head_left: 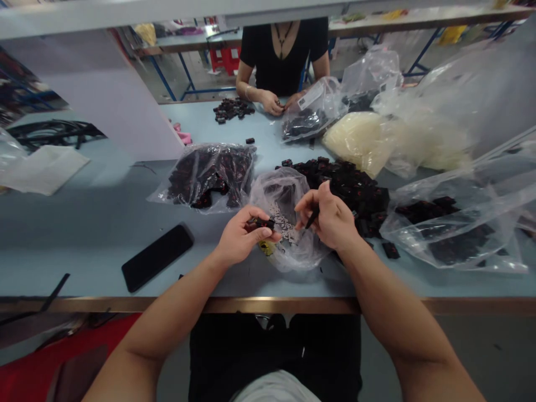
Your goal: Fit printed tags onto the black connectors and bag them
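My left hand (pixel 243 237) is closed around a small black plastic part (pixel 263 223) with red marks, held at the left rim of an open clear bag (pixel 312 254). Small pale pieces (pixel 282 223) lie inside that bag. Over its right side, my right hand (pixel 330 218) is closed on a slim black stick-like tool (pixel 312 218), whose exact kind I cannot make out. Beyond and beside my right hand spreads a heap of black parts (pixel 355 190). A filled bag of similar parts (pixel 209 176) lies left of the open bag.
A black phone (pixel 157 258) lies to the left. Large clear bags with dark parts (pixel 456 234) and a bag of cream-coloured pieces (pixel 355 139) stand at right. Across the table a person (pixel 285 61) handles something near a small pile of parts (pixel 232 109). A white divider (pixel 96 89) rises at left.
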Action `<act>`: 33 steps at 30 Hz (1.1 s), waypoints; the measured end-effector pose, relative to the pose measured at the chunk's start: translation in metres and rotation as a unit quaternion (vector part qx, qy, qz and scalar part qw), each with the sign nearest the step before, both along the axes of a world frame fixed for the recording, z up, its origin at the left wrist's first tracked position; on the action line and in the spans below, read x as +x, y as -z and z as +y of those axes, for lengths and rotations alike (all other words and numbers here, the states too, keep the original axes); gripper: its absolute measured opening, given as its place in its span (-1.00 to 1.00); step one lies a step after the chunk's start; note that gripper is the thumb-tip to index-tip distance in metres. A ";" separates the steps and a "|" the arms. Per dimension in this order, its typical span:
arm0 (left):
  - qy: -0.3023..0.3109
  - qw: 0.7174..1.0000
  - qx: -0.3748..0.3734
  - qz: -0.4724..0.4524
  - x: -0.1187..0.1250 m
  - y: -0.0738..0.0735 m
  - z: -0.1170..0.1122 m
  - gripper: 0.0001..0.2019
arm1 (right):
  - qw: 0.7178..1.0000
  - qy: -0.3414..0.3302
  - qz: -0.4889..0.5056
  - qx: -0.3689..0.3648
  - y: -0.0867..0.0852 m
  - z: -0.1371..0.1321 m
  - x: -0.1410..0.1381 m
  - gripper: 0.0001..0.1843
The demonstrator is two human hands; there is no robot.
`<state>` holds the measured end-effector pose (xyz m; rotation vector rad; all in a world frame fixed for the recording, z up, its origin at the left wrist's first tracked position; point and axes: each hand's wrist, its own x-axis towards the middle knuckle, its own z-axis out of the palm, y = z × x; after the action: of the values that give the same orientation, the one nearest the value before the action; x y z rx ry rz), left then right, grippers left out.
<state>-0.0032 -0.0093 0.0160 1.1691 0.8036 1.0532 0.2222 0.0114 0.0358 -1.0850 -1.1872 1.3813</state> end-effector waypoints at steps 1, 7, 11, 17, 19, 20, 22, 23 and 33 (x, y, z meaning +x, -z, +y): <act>-0.004 1.000 0.003 0.013 0.000 0.000 -0.001 -0.60 | 1.000 -0.004 0.002 -0.006 -0.002 -0.001 0.000 -0.09; -0.035 0.996 0.041 0.071 0.000 0.003 0.000 -0.63 | 0.999 -0.006 0.015 -0.052 -0.009 -0.004 -0.001 0.00; -0.071 0.992 0.060 0.084 0.001 0.008 0.001 -0.57 | 0.996 -0.031 0.073 -0.037 -0.006 -0.006 -0.006 -0.15; -0.066 0.994 0.033 0.074 0.005 0.007 -0.001 -0.53 | 0.997 -0.024 0.073 -0.006 -0.003 -0.008 -0.013 -0.46; -0.068 0.994 0.034 0.080 0.006 0.006 -0.002 -0.56 | 0.997 -0.032 0.070 -0.003 -0.001 -0.009 -0.014 -0.51; -0.070 0.993 0.036 0.084 0.006 0.006 -0.002 -0.57 | 0.997 -0.036 0.067 -0.003 0.000 -0.010 -0.014 -0.52; -0.075 0.992 0.037 0.091 0.006 0.005 -0.002 -0.59 | 0.997 -0.038 0.061 -0.002 0.001 -0.011 -0.014 -0.54; -0.077 0.992 0.037 0.095 0.006 0.005 -0.002 -0.60 | 0.998 -0.038 0.058 0.000 0.002 -0.011 -0.014 -0.55; -0.067 0.992 0.034 0.103 0.008 0.003 -0.005 -0.60 | 0.999 -0.037 0.022 0.022 -0.001 -0.011 -0.014 -0.64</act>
<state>0.0044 -0.0139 0.0130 1.3118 1.0252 1.0885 0.2080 0.0003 0.0364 -0.9840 -1.2312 1.4218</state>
